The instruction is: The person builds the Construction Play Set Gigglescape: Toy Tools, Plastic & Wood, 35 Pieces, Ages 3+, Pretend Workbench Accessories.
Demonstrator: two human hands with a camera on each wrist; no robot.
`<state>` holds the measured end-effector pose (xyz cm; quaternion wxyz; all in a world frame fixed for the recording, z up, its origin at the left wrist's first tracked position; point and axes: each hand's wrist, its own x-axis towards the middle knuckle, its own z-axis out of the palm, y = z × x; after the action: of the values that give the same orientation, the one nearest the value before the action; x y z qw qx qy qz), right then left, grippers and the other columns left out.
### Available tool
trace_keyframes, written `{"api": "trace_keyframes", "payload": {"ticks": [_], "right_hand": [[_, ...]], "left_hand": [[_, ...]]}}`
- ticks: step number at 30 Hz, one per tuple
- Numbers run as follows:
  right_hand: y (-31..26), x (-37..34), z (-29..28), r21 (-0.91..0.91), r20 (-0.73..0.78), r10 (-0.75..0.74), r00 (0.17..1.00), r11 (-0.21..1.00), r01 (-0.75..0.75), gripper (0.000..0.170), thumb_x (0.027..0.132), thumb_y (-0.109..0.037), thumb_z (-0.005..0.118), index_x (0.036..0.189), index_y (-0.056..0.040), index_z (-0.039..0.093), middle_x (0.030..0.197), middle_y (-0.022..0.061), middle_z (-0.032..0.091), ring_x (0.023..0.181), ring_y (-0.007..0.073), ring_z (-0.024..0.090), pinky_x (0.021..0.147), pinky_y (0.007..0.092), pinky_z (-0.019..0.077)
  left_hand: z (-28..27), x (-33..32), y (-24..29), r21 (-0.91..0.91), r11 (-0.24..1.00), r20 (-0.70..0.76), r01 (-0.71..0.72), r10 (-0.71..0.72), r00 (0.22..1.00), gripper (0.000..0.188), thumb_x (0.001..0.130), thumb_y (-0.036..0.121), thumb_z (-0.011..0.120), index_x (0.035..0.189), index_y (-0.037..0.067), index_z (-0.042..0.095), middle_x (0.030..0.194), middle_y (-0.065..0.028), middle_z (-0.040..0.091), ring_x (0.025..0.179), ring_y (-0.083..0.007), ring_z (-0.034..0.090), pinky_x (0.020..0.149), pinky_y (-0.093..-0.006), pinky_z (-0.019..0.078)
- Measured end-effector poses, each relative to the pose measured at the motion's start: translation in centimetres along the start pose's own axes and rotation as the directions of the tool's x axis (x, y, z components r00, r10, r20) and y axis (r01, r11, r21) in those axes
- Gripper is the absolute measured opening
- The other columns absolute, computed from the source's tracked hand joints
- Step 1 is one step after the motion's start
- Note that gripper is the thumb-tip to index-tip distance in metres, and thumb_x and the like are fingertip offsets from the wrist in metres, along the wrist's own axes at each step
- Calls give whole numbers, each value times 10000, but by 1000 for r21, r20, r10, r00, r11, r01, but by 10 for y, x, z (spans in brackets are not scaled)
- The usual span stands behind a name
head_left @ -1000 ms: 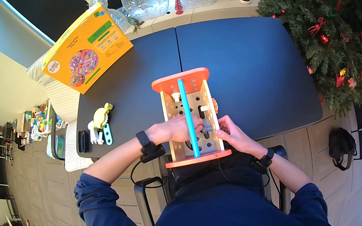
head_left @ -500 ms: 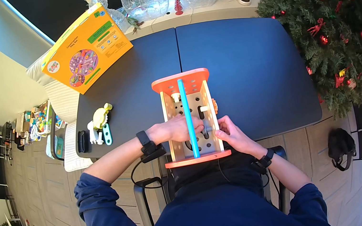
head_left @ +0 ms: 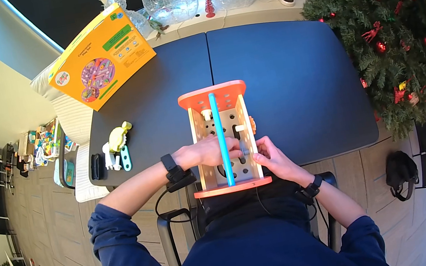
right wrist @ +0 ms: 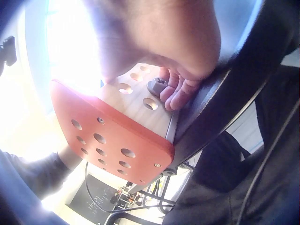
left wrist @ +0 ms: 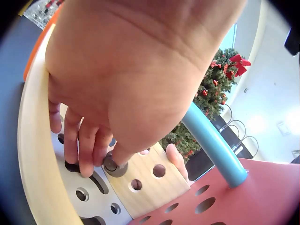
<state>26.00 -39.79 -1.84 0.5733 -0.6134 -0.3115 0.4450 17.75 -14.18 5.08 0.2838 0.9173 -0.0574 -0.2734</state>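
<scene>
OK, L hand (head_left: 210, 150) is down in the toolbox (head_left: 212, 94), thumb & fingertips closed on the grey bolt (left wrist: 115, 165) at the inner face of the wood side (left wrist: 145, 183). R hand (head_left: 278, 161) is outside that same side, fingers curled on the grey nut (right wrist: 157, 86), w/ the wood btwn my two grips. Toolbox sits btwn my hands, its near red end by my lap. Blue rod (head_left: 226, 165) runs lengthwise over my L fingers. Just beyond my grips, an orange piece (head_left: 253, 125) is on the outer face of the R side; a pale peg (head_left: 207, 114) is inside, far L. Well L of my L hand, on the table (head_left: 285, 91): green piece (head_left: 119, 135), teal strip (head_left: 126, 158), white bits (head_left: 109, 157) & black case (head_left: 96, 166). Yellow box (head_left: 134, 44) stands farther out, far L; tree (head_left: 380, 46) is off to the far R.
</scene>
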Motion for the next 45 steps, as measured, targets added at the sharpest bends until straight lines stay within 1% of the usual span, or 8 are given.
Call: {"api": "trace_keyframes", "payload": {"ticks": [11,17,20,23,29,35,41,45], "right_hand": [[2,0,2,-2,-37,-30,999,1000,30,545,1079,-423,664,1332,6,441,1110,94,604,1008,136,593,914,331,512],[2,0,0,-3,2,2,1000,1000,-2,447,1110,-353,618,1343,-24,423,1195,110,587,1118,159,583,1021,360,490],[1,0,0,-3,4,-3,1000,1000,3,446,1109,-354,619,1343,-28,424,1199,109,588,1119,159,583,1023,361,489],[1,0,-1,-22,3,11,1000,1000,-11,446,1109,-355,621,1343,-29,425,1203,109,589,1123,157,583,1026,361,487],[3,1,-1,8,9,0,1000,1000,0,448,1107,-354,624,1343,-28,427,1202,105,590,1123,153,580,1029,360,483],[-1,-1,-1,-6,5,9,1000,1000,-9,440,1107,-348,625,1340,-29,429,1209,103,593,1128,152,580,1029,356,479],[2,0,-1,23,11,-2,1000,1000,2,441,1105,-346,629,1342,-31,431,1200,96,587,1122,147,576,1028,352,477],[3,1,-1,18,10,3,1000,1000,-3,436,1104,-339,631,1341,-32,433,1201,95,587,1125,144,574,1027,350,476]], "left_hand": [[2,4,-3,37,999,9,1,-1,1000,396,1075,445,608,1164,62,648,1026,-161,746,1017,-354,730,888,-512,545],[-13,-8,21,-130,989,13,67,-66,998,357,1095,395,581,1140,51,668,1091,-173,736,1075,-372,712,909,-491,548],[0,-4,13,-129,992,-92,3,-15,996,378,1106,372,585,1110,3,665,978,-180,711,948,-338,724,837,-481,548],[4,7,0,31,997,-38,-74,75,996,373,1095,368,595,1149,3,645,998,-180,713,949,-339,722,835,-480,547],[-16,-11,32,-148,987,9,69,-68,998,397,1112,380,530,1169,11,662,1069,-192,720,1056,-377,708,908,-509,543],[5,8,0,31,996,-47,-86,87,995,400,1088,369,615,1146,-27,629,999,-170,693,917,-302,707,806,-445,546],[-10,-7,26,-178,984,-22,16,-20,1000,412,1122,353,520,1075,-27,672,1002,-205,707,962,-385,704,859,-513,537],[-9,-4,26,-164,986,4,21,-21,1000,381,1106,358,550,1132,-17,610,974,-200,699,926,-352,700,839,-496,535]]}}
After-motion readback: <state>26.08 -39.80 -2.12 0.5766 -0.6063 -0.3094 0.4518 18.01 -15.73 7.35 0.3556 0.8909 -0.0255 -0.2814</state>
